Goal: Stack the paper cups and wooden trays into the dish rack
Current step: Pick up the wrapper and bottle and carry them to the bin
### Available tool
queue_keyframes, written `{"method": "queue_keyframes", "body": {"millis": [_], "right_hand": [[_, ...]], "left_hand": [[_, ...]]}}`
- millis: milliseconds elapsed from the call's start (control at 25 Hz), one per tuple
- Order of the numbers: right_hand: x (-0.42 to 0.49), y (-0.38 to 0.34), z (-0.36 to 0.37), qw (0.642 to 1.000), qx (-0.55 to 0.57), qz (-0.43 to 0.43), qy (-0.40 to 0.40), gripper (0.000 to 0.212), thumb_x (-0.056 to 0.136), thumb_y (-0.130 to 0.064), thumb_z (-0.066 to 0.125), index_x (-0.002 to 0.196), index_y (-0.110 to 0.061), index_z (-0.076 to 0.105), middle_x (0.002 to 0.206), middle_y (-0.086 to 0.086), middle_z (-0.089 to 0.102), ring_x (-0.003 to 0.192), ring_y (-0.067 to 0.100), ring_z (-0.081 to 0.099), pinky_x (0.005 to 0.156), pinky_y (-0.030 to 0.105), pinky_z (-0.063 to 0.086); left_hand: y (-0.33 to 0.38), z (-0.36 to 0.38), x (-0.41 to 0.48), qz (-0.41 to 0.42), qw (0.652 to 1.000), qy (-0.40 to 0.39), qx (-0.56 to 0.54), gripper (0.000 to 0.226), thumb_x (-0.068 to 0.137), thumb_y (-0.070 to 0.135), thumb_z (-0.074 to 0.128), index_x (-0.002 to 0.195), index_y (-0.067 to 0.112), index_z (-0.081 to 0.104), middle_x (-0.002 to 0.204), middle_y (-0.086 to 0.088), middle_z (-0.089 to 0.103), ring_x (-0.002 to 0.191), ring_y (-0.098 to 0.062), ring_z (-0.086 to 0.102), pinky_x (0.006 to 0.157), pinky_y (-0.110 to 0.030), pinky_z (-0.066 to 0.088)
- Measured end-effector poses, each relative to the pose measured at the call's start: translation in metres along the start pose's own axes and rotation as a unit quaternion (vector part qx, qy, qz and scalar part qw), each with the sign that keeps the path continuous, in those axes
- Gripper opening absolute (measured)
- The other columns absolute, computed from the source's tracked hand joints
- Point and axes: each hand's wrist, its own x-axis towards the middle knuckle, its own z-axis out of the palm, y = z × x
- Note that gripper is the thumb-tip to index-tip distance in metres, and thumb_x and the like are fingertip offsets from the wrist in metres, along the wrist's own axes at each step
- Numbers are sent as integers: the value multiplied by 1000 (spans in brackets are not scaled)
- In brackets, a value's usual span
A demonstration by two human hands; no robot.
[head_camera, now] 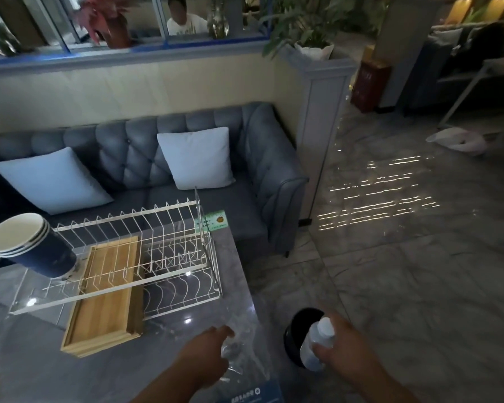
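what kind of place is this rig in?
Probably a cafe or lounge seating area, not a kitchen: a tufted grey sofa with cushions behind the marble-look table, potted plants on a partition ledge, and further seating across the tiled floor.

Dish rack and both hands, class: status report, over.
Left hand grip on clear plastic wrapper; right hand grip shut on white plastic bottle. Nested dark-blue paper cups and stacked wooden trays in white wire dish rack. Nothing blocking.
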Motion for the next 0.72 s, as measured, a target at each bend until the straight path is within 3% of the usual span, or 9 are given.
{"method": "queue_keyframes", "body": {"millis": [400,600,720], "right_hand": [[-21,-3,16,997,-21,62,45,79,63,-37,82,133,-30,47,120,0,57,104,19,59,87,24,42],[-26,-5,28,996,-10,55,72,61,65,-41,82,110,-51,41,108,-4,57,93,16,60,82,26,45],[-25,2,32,995,-21,70,68,58,66,-43,79,107,-49,39,108,-4,53,95,20,60,85,34,50]], "left_hand": [[-5,-6,22,69,997,-27,-24,59,80,36,62,137,42,47,137,6,58,122,-17,58,100,-30,48],[-7,-6,38,87,996,-20,-15,60,81,37,66,138,43,47,141,7,56,122,-18,59,97,-30,48],[-2,1,44,92,995,-27,-9,60,80,40,65,137,45,46,141,7,57,120,-17,60,96,-31,49]]}}
